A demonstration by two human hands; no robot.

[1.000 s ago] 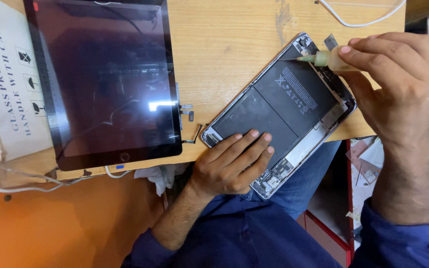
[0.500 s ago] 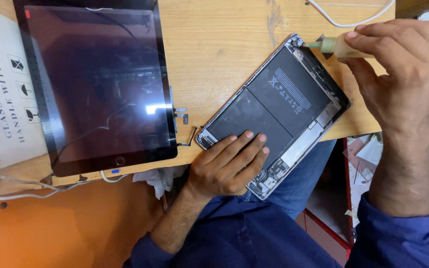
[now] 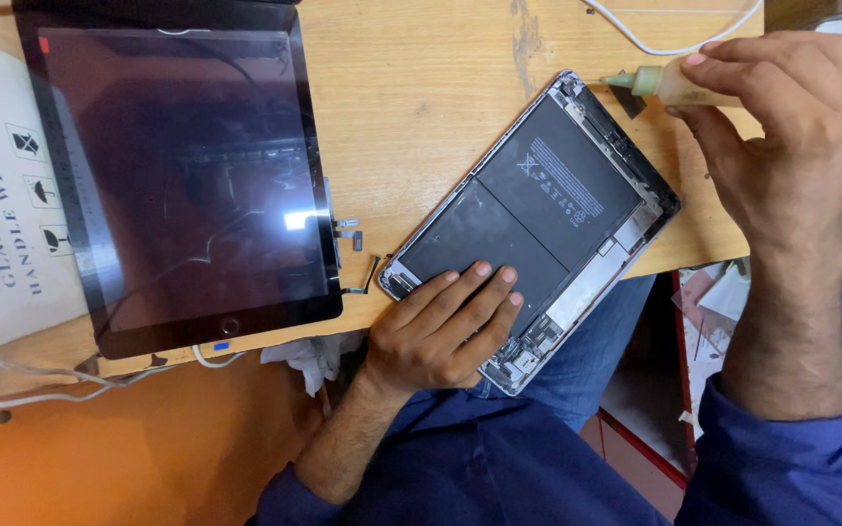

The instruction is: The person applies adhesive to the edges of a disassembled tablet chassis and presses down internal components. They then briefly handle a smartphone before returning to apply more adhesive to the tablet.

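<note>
Now the right hand grips a small translucent squeeze bottle with a pale green nozzle, fingers wrapped closed around its body. A second ago the nozzle tip sat over the top corner of the opened grey tablet shell with its flat black battery cells; it now points at that corner's edge from just off the frame, so the tip has drawn slightly outward along the rim. That suggests the work is tracking the frame's edge, not the middle. The left hand lies flat, fingers spread and pressing on the lower battery cell, holding nothing, and has barely shifted.

The shell lies tilted across the wooden tabletop, its lower corner overhanging the edge above blue trousers. Well apart to the left rests the detached black glass screen panel on a white printed cardboard box.

Whether any liquid leaves the nozzle cannot be made out. The bottle's rear is hidden in the palm, and a white cable runs out of view at the top.
</note>
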